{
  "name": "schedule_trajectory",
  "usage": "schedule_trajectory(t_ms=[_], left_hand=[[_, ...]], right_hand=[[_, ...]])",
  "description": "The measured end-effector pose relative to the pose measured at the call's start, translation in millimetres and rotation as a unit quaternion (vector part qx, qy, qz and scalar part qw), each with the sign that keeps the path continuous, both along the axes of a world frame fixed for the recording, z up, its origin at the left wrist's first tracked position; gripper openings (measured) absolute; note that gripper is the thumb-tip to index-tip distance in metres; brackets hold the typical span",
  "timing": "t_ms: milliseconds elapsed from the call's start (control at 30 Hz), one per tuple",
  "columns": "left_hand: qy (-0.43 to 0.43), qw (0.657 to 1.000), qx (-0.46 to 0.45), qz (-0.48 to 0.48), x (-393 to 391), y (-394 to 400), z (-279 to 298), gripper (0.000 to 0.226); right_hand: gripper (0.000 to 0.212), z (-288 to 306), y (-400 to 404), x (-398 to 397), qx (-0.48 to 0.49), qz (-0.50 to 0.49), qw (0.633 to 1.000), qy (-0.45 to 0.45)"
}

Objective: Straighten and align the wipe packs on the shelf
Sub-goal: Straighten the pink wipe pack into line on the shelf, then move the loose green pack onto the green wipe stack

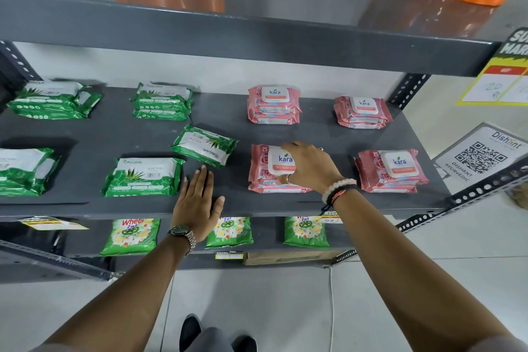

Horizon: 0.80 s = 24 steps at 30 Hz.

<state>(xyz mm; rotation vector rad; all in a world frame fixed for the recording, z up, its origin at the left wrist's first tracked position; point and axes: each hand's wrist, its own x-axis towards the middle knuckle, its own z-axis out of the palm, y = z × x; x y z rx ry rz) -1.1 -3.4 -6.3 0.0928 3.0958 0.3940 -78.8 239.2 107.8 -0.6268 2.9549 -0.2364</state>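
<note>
Far to the left of the left hand (197, 203), two stacks of glossy green plastic aloe wipe packs sit at the shelf's edge of view, one at the back (51, 100) and one nearer the front (25, 170). Closer in, another green stack (162, 101) lies at the back, and a flat green Origami pack (144, 177) lies square just left of the fingertips. The left hand is released, fingers straight and together, palm down on the dark grey metal shelf (85, 134) near its front lip, gripping nothing. Just beyond those fingers a single green pack (204, 145) lies skewed, turned out of line with the rest. To the right, the right hand (308, 166) is cupped over the front stack of pink rose-printed Kara wipe packs (261, 168), fingers curled on the white lid of the top pack. Behind that hand sits a second pink stack (273, 105); further right are two more, back (363, 112) and front (391, 170).
</note>
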Motion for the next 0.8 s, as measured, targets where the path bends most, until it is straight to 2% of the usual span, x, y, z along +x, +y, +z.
schedule_trajectory(t_ms=[267,400,500,633,800], left_hand=[[0.005,1.0,-0.008,-0.006,-0.3,-0.4,-1.5,0.081],[-0.004,1.0,-0.014,-0.01,0.4,-0.6,0.4,0.083],[0.03,0.999,0.012,-0.018,4.6,-8.7,8.0,0.077],[0.069,0.997,0.041,-0.017,14.8,-49.2,26.6,0.066],[0.066,0.996,0.049,0.041,26.4,-136.3,33.4,0.062]], right_hand=[[0.075,1.9,-1.8,0.8,0.002,-0.004,1.0,-0.025],[0.092,2.4,-7.5,-1.1,0.036,0.021,0.999,-0.026],[0.082,2.5,-25.0,-3.9,0.006,0.03,1.0,-0.005],[0.072,-0.3,-66.3,-15.2,-0.016,0.038,0.999,-0.013],[0.084,-17.5,-132.8,-39.7,0.009,0.02,0.996,-0.089]])
